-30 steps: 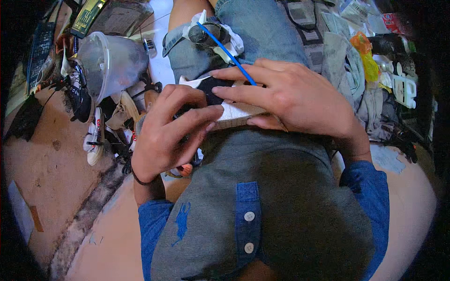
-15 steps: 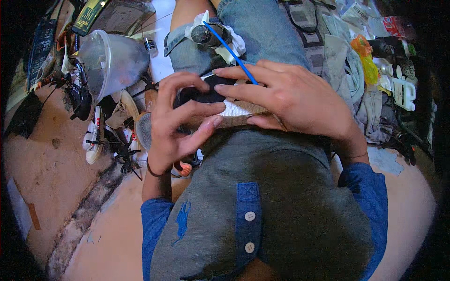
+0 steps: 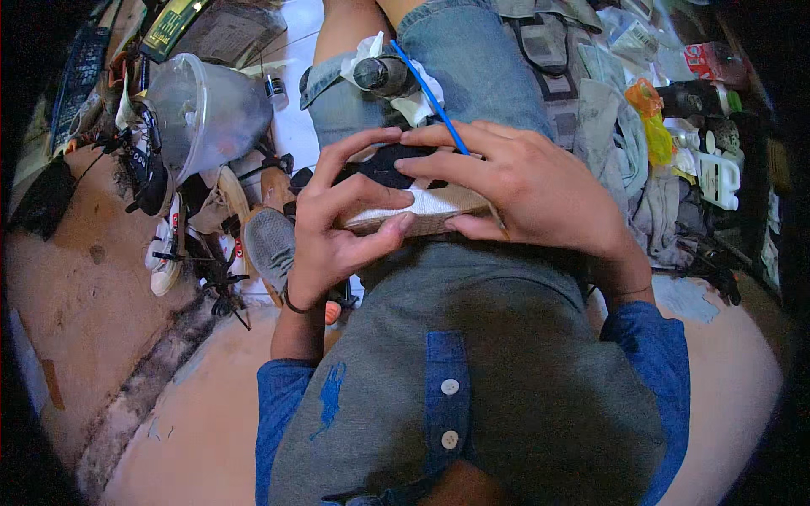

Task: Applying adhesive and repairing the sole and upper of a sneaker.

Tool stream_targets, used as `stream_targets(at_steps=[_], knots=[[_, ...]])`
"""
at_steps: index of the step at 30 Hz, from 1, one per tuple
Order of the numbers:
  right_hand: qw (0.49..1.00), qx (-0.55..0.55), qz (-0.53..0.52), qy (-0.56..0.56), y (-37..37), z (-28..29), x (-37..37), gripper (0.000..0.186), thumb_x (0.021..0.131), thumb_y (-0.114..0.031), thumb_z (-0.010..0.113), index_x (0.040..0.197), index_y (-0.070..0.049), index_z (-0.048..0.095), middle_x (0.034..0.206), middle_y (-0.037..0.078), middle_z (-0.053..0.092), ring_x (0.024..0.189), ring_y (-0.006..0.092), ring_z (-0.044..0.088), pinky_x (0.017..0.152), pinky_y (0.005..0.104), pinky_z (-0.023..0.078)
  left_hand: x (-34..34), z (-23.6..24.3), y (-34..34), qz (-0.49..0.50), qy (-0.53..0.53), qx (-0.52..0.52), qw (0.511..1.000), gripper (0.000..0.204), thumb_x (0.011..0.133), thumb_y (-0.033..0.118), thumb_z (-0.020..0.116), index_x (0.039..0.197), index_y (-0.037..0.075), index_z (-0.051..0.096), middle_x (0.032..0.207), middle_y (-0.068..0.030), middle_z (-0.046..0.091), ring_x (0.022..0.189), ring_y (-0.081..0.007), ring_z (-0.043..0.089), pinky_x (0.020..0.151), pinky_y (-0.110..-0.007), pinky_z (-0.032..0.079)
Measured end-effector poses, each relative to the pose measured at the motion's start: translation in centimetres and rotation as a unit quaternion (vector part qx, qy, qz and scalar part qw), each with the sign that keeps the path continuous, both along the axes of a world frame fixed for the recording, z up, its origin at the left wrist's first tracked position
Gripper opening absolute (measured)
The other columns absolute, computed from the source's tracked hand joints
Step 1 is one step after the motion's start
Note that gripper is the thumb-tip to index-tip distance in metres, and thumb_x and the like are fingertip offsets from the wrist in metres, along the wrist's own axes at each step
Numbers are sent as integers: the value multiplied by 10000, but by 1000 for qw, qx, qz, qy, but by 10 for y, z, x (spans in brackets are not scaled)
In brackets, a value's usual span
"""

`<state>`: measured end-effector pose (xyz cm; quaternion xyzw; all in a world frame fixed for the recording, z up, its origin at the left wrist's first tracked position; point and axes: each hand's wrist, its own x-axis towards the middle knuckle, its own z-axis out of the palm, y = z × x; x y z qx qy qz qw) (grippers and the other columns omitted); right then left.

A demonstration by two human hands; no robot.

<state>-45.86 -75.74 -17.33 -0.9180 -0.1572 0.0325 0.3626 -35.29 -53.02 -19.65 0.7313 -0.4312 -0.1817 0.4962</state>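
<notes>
Over my lap, both hands hold what appears to be a shoe (image 3: 451,201), with a pale, ribbed sole edge and a dark upper; my fingers hide much of it. My left hand (image 3: 329,223) pinches the sole edge between thumb and fingers. My right hand (image 3: 544,190) grips the other end, thumb below and fingers across the top. A thin blue stick (image 3: 426,88) pokes up from between the right hand's fingers. Just beyond, a small dark bottle (image 3: 384,76) rests on my thigh among crumpled white tissue (image 3: 419,103).
To the left stand a clear plastic tub (image 3: 190,114), a dark sneaker (image 3: 150,160), a white sneaker (image 3: 169,249) and a grey shoe (image 3: 270,244). On the right lie grey cloths (image 3: 595,152), an orange-yellow bag (image 3: 650,118) and a white jug (image 3: 719,179).
The shoe has tilted slightly, showing more of its ribbed edge at the left. My left hand has shifted a little right, its index finger straightened over the top. The right hand keeps its grip.
</notes>
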Motion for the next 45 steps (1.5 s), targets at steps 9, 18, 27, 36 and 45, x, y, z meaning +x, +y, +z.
stream_targets(at_steps=[9, 18, 27, 36, 45], knots=[[999, 36, -9, -16, 0, -2, 2, 615, 729, -187, 791, 1305, -145, 582, 1328, 76, 576, 1149, 320, 601, 957, 421, 493, -8, 5, -4, 32, -50, 22, 998, 237, 650, 148, 784, 867, 69, 735, 1283, -161, 623, 1170, -321, 584, 1017, -415, 437], [998, 61, -14, -23, -2, -4, 1, 599, 714, -175, 792, 1278, -130, 594, 1325, 79, 580, 1145, 325, 607, 953, 420, 497, -2, 4, -3, 3, -36, 24, 999, 309, 692, 178, 773, 989, 97, 757, 1287, -153, 621, 1185, -321, 568, 1035, -417, 419], [996, 88, -14, -30, -4, -5, 4, 543, 723, -179, 804, 1226, -94, 617, 1295, 103, 601, 1130, 345, 609, 951, 436, 499, 2, 1, 0, -13, -41, 3, 999, 288, 704, 182, 770, 975, 85, 755, 1272, -161, 626, 1176, -318, 562, 1031, -415, 412], [987, 152, -51, -22, -65, -10, 52, 597, 777, -278, 806, 1298, -62, 613, 1325, 105, 617, 1130, 254, 637, 936, 368, 504, 4, 2, 1, -17, -84, -45, 995, 301, 676, 181, 784, 960, 87, 755, 1214, -156, 659, 1089, -308, 592, 970, -400, 431], [991, -13, 130, -3, -43, -109, 159, 767, 601, -151, 891, 1293, -62, 572, 1242, 181, 628, 1158, 368, 594, 961, 422, 485, 4, 7, -2, -26, -97, -44, 994, 350, 635, 178, 821, 966, 96, 745, 1217, -133, 656, 1059, -296, 578, 946, -393, 445]])
